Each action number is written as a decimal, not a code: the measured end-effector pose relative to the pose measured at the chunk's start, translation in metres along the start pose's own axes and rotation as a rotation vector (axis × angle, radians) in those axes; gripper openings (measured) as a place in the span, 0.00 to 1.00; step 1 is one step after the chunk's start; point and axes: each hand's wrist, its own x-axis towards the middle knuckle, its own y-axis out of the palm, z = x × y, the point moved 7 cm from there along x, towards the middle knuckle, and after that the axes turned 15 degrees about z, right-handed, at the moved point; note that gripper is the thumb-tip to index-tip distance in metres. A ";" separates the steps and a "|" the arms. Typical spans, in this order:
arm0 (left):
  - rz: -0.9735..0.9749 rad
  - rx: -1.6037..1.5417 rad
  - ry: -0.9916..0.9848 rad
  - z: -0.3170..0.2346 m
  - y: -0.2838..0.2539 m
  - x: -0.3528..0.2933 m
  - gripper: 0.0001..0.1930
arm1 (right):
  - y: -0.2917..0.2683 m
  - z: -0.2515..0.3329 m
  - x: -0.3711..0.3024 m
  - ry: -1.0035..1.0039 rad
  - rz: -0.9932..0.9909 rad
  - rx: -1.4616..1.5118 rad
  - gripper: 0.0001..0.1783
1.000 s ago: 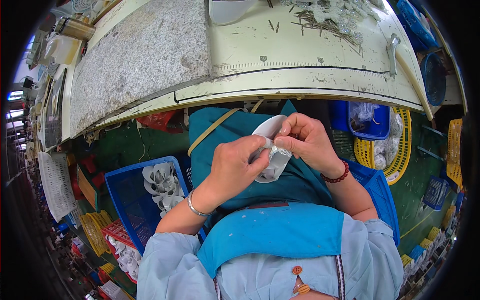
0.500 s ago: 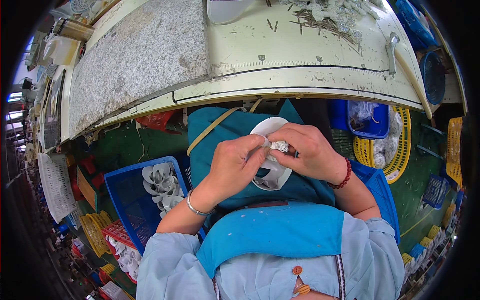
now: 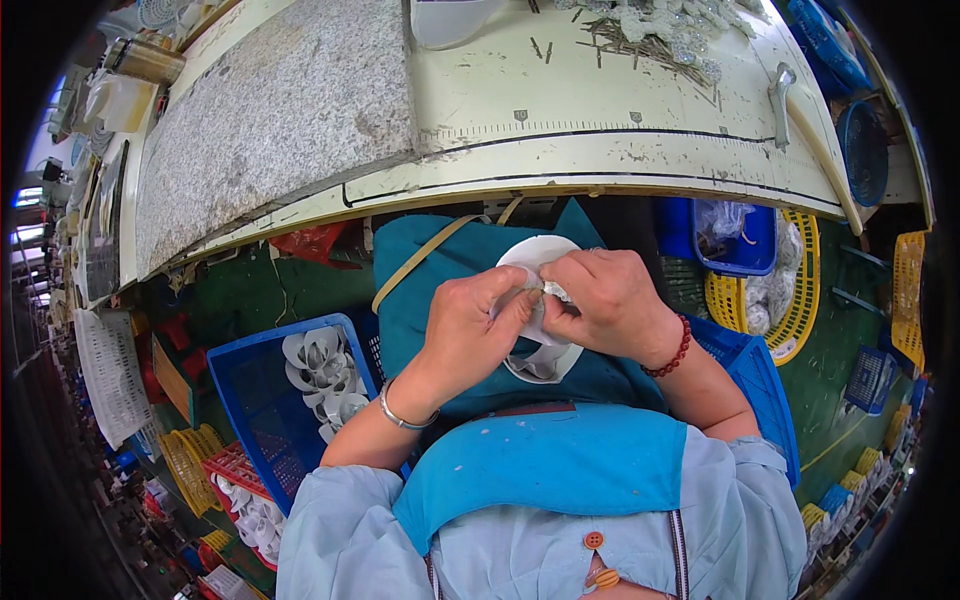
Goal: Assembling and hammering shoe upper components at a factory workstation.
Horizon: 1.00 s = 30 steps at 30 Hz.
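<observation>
Over my lap, a white, smooth, rounded hollow piece (image 3: 537,247) rests on the teal apron (image 3: 428,270), partly hidden by my hands. My left hand (image 3: 480,318) is closed, thumb and forefinger pinching a part of this white piece near its middle. From the other side my right hand (image 3: 607,305) pinches a small white bumpy piece (image 3: 556,291) that shows only partly between its fingers. The fingertips of both hands meet here, and exactly what touches what is hidden.
Ahead is a worktable (image 3: 480,165) with a stone slab (image 3: 290,110), thin brown sticks (image 3: 650,55) and a hammer-like tool (image 3: 785,100). A blue crate (image 3: 245,400) of white curved pieces stands left; a blue bin (image 3: 752,258) and yellow basket (image 3: 800,310) stand right.
My right hand has turned inward and moved slightly left, so its fingers now cover most of the small bumpy piece. My left hand stays nearly in place.
</observation>
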 end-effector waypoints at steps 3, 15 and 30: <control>-0.077 -0.096 -0.093 -0.002 -0.002 -0.005 0.10 | 0.001 -0.007 -0.004 0.043 -0.103 0.108 0.10; -0.230 -0.775 -0.137 0.035 0.016 -0.020 0.11 | 0.005 -0.001 -0.008 0.165 -0.240 0.067 0.09; -0.254 -0.650 -0.038 0.024 0.020 -0.021 0.09 | 0.010 0.002 -0.003 0.170 -0.240 0.005 0.10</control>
